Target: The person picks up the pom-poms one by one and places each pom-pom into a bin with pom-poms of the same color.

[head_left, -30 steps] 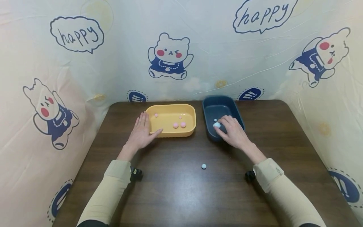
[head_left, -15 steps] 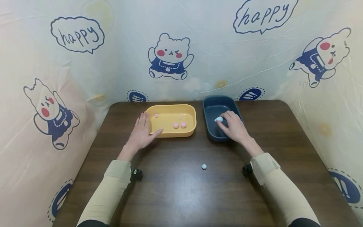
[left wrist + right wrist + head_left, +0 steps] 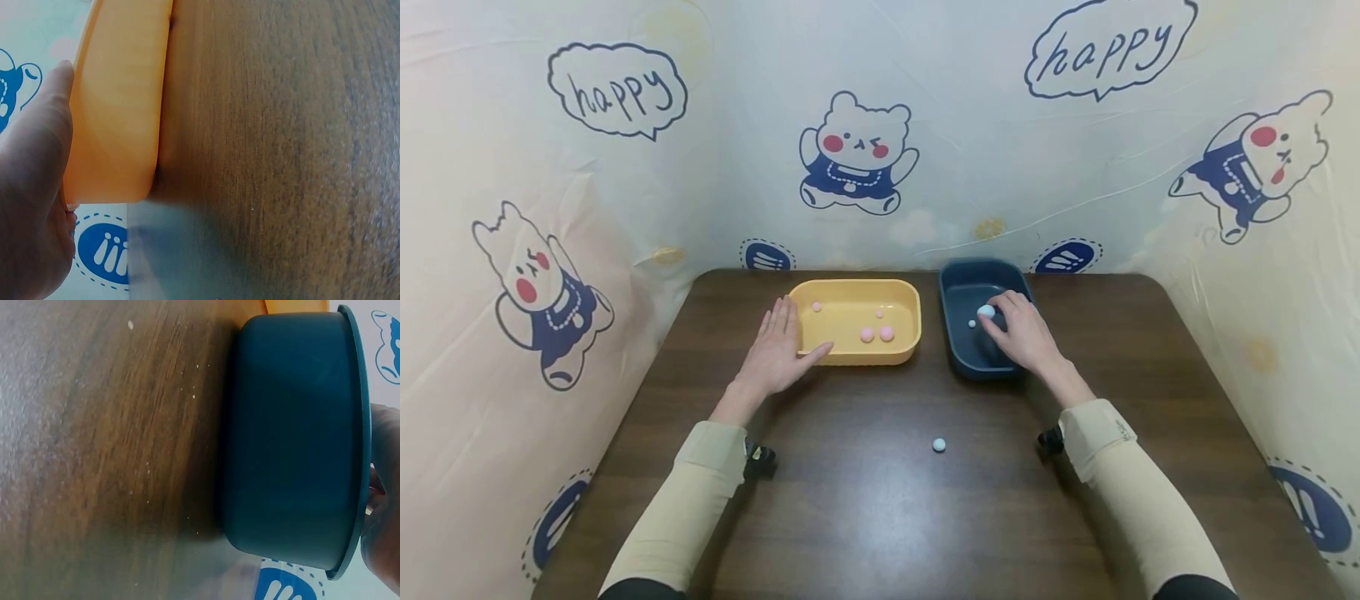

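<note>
In the head view my left hand (image 3: 775, 350) lies against the left end of the yellow tray (image 3: 857, 358), fingers straight and thumb over its near rim. Several pink balls (image 3: 887, 333) of differing sizes sit in that tray. To the right, my right hand (image 3: 1024, 333) reaches into the dark blue tray (image 3: 951, 333) and pinches a light blue ball (image 3: 986, 311) between thumb and fingers. A smaller light blue ball (image 3: 972, 323) is in the blue tray beside it. Both wrist views show mostly the trays' outer walls; the right fingertips are hidden there.
One light blue ball (image 3: 939, 445) lies on the brown wooden table (image 3: 850, 517) in front of the trays. The two trays stand side by side with a narrow gap. A printed cloth (image 3: 715, 150) hangs behind the table and along its sides.
My right hand has moved slightly away from me and to the right with the larger light blue ball. My left hand stays put on the yellow tray. The head view has tilted a little.
</note>
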The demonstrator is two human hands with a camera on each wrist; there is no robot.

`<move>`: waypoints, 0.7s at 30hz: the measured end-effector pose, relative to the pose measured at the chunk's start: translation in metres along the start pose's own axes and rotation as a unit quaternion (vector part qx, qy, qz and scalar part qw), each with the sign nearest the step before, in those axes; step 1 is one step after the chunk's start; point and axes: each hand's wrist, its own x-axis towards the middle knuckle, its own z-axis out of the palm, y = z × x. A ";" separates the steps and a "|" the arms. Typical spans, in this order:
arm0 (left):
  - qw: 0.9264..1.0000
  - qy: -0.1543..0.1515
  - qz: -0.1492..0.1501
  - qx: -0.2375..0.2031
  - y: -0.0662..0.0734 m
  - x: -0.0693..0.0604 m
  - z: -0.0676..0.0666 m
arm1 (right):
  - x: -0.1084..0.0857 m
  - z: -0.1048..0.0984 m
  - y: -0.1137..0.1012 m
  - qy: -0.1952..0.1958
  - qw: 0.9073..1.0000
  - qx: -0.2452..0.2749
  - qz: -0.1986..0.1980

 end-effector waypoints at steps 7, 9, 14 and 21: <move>1.000 -0.004 -0.002 -0.001 0.001 0.000 -0.001 | -0.002 0.001 0.005 -0.006 1.000 -0.006 0.013; 1.000 -0.004 -0.001 -0.003 0.001 0.000 -0.002 | -0.002 0.001 0.006 -0.007 1.000 -0.008 0.011; 1.000 -0.005 0.001 0.001 0.002 -0.001 -0.002 | 0.000 0.002 0.009 -0.018 1.000 -0.018 0.005; 1.000 -0.004 0.002 0.001 0.002 -0.003 -0.003 | 0.000 0.002 0.009 -0.050 0.998 -0.026 0.011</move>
